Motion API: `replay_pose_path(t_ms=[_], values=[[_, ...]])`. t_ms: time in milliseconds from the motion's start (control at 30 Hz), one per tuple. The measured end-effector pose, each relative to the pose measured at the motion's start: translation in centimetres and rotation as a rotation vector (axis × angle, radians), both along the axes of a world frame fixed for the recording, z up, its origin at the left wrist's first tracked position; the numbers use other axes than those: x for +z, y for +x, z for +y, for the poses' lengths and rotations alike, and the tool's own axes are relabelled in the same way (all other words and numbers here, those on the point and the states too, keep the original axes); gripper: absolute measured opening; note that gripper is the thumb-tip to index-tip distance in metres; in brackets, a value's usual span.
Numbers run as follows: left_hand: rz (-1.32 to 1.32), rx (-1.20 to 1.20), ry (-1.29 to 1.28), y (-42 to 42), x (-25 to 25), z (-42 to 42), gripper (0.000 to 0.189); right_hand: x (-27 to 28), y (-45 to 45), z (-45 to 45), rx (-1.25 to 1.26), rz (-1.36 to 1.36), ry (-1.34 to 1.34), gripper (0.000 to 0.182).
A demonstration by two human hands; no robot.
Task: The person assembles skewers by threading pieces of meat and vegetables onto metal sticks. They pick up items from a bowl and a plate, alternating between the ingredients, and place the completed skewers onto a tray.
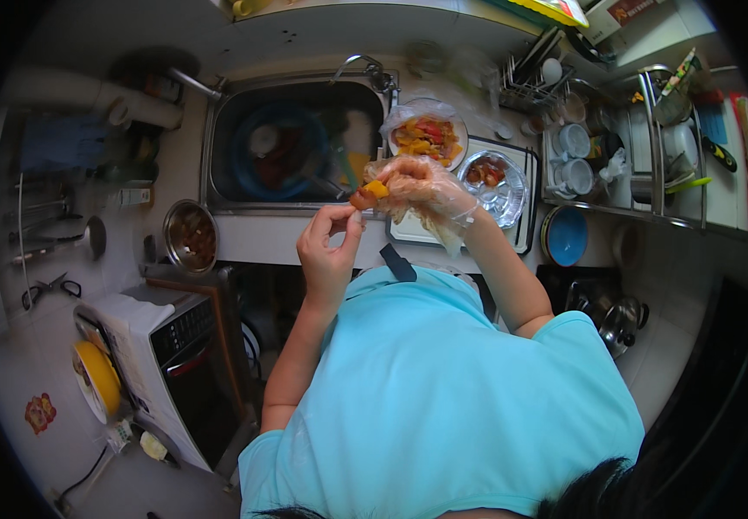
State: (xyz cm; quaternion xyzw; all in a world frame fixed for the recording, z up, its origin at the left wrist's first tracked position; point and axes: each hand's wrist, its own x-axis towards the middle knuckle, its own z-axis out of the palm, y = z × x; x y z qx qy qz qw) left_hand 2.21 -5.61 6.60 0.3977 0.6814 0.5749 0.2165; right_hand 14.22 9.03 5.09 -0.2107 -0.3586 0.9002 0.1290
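Between my hands, in front of the sink, are a piece of meat [362, 198] and a yellow pepper piece [376, 189], seemingly on a thin skewer whose stick is hard to make out. My left hand [334, 240] is bare, with thumb and forefinger pinched together just below the meat. My right hand [422, 188], in a clear plastic glove, has its fingers closed around the pepper end. Behind it stands a plate of cut peppers [429, 137] with plastic film at its rim. A round foil tray [507, 194] holding some meat and pepper rests on a white cutting board [520, 241].
The steel sink [207, 152] holds a blue basin [244, 156]. A metal bowl of meat pieces [197, 239] is at the counter's left. Stacked bowls [566, 237] and a metal rack [620, 209] with cups stand right. An oven [202, 383] is lower left.
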Motion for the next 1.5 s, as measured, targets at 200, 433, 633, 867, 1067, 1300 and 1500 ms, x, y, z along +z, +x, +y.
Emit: replay_pose_path(t_ms=[200,433,633,867,1067,1300,1500], values=[[-0.115,0.087,-0.017,-2.0,-1.0,-3.2,0.003,-0.4,-1.3,-0.1,-0.16,-0.145,-0.012,0.018],[-0.296,0.303,-0.077,-5.4,-3.4,-9.6,0.006,-4.1,-5.6,-1.7,-0.091,-0.159,0.028,0.012],[-0.448,0.57,-0.015,-8.6,-5.7,-16.8,0.007,-5.5,-16.2,-5.5,0.271,-0.192,0.117,0.015],[-0.552,0.689,0.031,-12.2,-5.9,-22.5,0.009,-9.8,-32.5,-11.4,0.727,-0.312,1.148,0.015],[-0.573,0.716,-0.049,-15.0,-5.9,-24.9,0.009,-15.5,-42.3,-17.9,0.84,-0.061,1.719,0.022],[-0.558,0.733,-0.102,-16.7,-5.7,-26.8,0.008,-20.2,-47.1,-22.5,0.722,0.051,2.009,0.019],[-0.542,0.752,-0.125,-17.5,-6.1,-28.2,0.008,-23.0,-48.4,-23.7,0.684,0.237,2.255,0.018]])
